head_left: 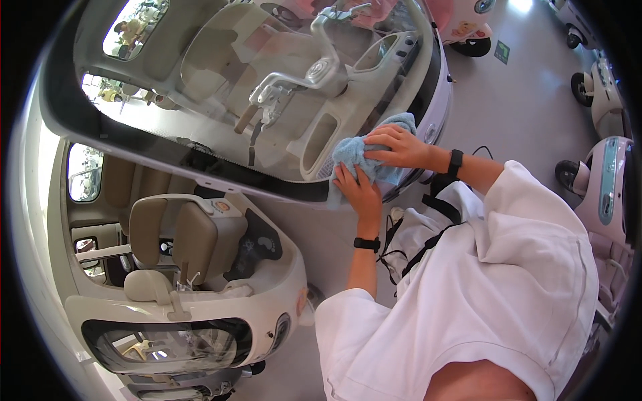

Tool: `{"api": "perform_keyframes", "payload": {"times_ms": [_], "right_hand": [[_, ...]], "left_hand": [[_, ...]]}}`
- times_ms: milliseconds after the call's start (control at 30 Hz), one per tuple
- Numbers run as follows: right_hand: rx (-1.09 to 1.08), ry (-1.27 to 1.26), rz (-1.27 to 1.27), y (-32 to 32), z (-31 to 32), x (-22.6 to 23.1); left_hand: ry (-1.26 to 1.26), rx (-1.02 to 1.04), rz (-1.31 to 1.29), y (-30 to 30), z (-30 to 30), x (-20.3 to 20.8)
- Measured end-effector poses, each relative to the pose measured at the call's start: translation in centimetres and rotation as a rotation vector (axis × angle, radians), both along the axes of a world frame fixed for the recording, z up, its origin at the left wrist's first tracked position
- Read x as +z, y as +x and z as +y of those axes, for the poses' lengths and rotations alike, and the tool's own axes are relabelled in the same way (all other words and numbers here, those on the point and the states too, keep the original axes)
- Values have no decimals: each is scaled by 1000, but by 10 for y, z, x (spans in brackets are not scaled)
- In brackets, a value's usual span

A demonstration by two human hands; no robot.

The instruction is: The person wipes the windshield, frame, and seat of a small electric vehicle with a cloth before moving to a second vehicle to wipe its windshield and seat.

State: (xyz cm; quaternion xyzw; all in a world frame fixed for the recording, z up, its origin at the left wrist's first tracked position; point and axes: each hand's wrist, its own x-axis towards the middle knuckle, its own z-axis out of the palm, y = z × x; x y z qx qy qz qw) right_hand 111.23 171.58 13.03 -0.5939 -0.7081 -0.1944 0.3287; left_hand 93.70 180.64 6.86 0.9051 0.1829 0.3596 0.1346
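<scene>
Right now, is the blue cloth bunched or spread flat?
Mostly bunched: the blue cloth shows thick, rumpled folds around the fingers of the left hand and right hand.

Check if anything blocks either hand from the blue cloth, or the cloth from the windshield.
Nothing visible does. The left hand and right hand are directly on the blue cloth, which lies at the windshield's edge; its underside is hidden.
</scene>
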Motion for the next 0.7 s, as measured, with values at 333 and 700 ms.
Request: {"api": "perform_keyframes", "payload": {"times_ms": [333, 700], "right_hand": [[122, 117, 7, 118, -27, 15], [317, 106, 49, 289, -58, 2]], "left_hand": [[68, 142, 54, 104, -44, 35], [51, 309, 137, 254, -113, 31]]}}
